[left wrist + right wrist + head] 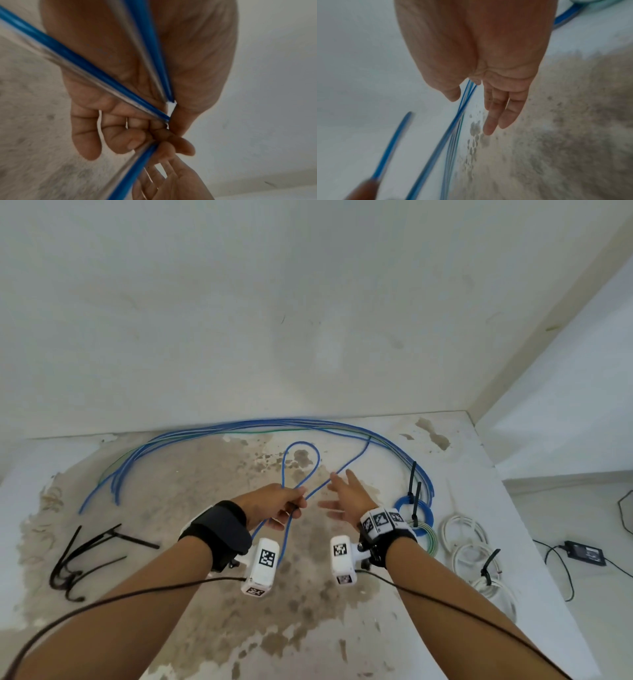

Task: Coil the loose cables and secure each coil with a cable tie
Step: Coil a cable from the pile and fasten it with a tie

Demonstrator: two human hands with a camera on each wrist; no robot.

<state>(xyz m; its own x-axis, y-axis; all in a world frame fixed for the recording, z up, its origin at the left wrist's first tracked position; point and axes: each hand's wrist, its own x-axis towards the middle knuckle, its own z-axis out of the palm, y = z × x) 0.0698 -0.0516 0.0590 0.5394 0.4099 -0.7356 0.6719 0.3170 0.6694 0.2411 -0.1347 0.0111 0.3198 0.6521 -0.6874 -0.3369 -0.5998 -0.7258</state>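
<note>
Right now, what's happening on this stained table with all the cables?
A person is coiling a loose blue cable. Their left hand pinches a first loop of it, while the right hand is open beside the trailing strand. More loose blue cables lie along the wall, black cable ties wait at left, and finished tied coils sit at right.

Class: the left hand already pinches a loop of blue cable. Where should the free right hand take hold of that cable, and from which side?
Probably the straight run beyond the left hand, from the right, where the open right hand hovers beside it.
</note>
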